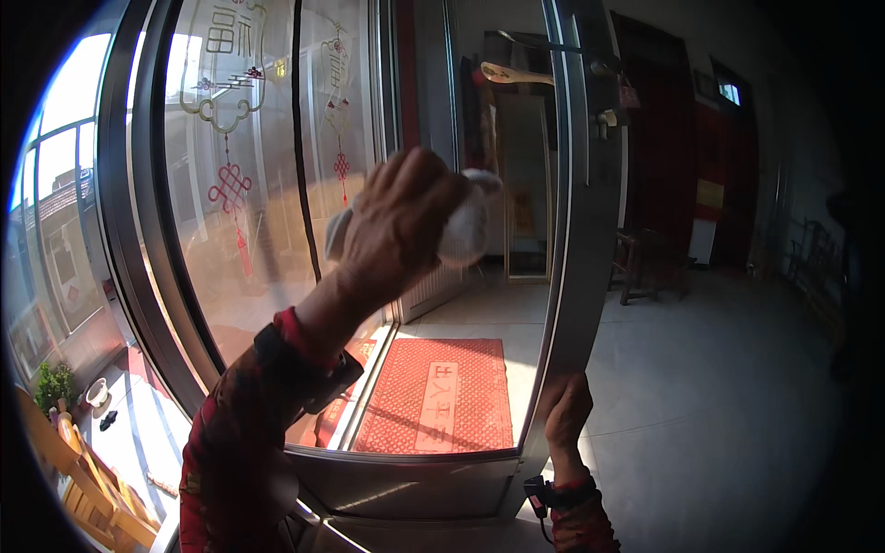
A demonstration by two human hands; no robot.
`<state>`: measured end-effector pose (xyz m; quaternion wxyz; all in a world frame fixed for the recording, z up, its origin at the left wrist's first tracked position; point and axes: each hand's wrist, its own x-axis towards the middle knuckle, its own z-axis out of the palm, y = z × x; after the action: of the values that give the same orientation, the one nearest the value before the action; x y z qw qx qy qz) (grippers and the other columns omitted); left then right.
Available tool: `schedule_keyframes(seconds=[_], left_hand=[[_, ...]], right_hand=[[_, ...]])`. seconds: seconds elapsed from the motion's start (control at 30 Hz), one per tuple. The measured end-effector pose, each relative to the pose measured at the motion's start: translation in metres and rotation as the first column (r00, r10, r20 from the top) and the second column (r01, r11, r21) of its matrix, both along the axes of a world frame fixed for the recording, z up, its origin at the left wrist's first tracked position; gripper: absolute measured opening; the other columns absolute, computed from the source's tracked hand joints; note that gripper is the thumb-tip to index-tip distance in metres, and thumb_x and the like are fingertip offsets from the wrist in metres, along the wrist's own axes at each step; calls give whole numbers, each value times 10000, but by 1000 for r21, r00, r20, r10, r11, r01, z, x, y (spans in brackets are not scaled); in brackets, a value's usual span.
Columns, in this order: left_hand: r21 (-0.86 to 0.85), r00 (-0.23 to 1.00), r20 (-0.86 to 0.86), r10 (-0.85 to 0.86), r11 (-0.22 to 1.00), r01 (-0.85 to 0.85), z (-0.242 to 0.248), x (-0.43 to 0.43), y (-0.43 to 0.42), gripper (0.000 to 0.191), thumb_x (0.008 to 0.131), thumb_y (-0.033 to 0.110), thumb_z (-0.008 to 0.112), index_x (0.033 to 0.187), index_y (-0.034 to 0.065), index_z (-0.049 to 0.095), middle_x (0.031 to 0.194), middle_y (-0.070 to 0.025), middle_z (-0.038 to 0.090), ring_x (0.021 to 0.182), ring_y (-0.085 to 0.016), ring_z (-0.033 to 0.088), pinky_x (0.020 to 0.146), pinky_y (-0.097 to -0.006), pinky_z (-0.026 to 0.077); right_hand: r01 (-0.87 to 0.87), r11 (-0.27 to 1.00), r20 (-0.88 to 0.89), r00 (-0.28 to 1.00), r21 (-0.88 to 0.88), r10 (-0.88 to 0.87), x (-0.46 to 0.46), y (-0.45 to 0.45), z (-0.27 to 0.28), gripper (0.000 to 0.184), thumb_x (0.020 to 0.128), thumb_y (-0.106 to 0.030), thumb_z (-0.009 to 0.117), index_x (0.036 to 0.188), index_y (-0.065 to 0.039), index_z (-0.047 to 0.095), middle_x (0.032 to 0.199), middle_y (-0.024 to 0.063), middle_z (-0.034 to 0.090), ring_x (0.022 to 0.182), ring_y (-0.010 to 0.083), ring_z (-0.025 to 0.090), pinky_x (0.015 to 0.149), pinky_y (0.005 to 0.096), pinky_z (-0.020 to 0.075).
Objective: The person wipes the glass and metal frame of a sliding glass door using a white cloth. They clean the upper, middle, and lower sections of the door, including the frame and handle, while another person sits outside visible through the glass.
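Observation:
My left hand (397,214) is raised in front of the glass pane (505,297) of a metal-framed door, blurred. It is closed around a crumpled white cloth (464,231) that shows on both sides of the fist. Whether the cloth touches the glass is hard to tell. Lower down on the right, my right hand (570,409) grips the edge of the door's metal frame (577,276). Both forearms wear patterned red sleeves and dark wrist straps. Higher on the same frame sits a door handle (606,67).
Beyond the glass lies a red doormat (470,394) bearing writing. A decorated glass panel (235,138) stands left. Wooden chairs (104,477), a potted plant (55,387) and a white pot (97,392) are at lower left. A wooden stool (632,263) stands indoors at right.

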<state>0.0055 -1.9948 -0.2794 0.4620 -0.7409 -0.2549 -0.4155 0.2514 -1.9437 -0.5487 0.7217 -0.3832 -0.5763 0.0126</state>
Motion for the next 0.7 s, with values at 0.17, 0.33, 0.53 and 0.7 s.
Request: schedule_keyframes(seconds=[0.17, 0.33, 0.53, 0.7], left_hand=[[-329, 572, -812, -116, 901, -284, -133, 47, -25, 266, 851, 223, 601, 1097, 134, 650, 965, 5, 527, 944, -125, 560, 788, -274, 452], [114, 896, -416, 157, 986, -119, -10, 49, 8, 328, 740, 205, 742, 1057, 167, 667, 972, -14, 529, 941, -179, 546, 738, -318, 455], [254, 999, 13, 30, 967, -32, 48, 96, 13, 332, 754, 116, 683, 1072, 114, 587, 988, -98, 482, 927, -289, 520, 810, -387, 431], [-63, 966, -245, 81, 993, -99, -64, 79, -1, 394, 776, 161, 612, 1153, 47, 593, 958, -86, 493, 848, -251, 530, 737, -364, 456]], right_hand=[[-82, 990, -79, 994, -112, 73, 2, -4, 0, 450, 1045, -369, 383, 786, -10, 462, 677, 144, 487, 607, 289, 484, 560, 400, 375], [-67, 998, -77, 995, 3, 67, -1, 1, -1, 438, 1053, -365, 395, 802, -13, 466, 663, 128, 464, 596, 274, 453, 565, 373, 373], [-65, 998, -76, 995, 19, 66, 0, -1, 0, 452, 1057, -368, 409, 778, -15, 463, 648, 114, 449, 569, 260, 431, 536, 371, 365], [-87, 996, -88, 992, 7, 88, -1, 0, -1, 462, 1055, -372, 409, 774, -9, 459, 637, 125, 441, 560, 276, 429, 531, 377, 372]])
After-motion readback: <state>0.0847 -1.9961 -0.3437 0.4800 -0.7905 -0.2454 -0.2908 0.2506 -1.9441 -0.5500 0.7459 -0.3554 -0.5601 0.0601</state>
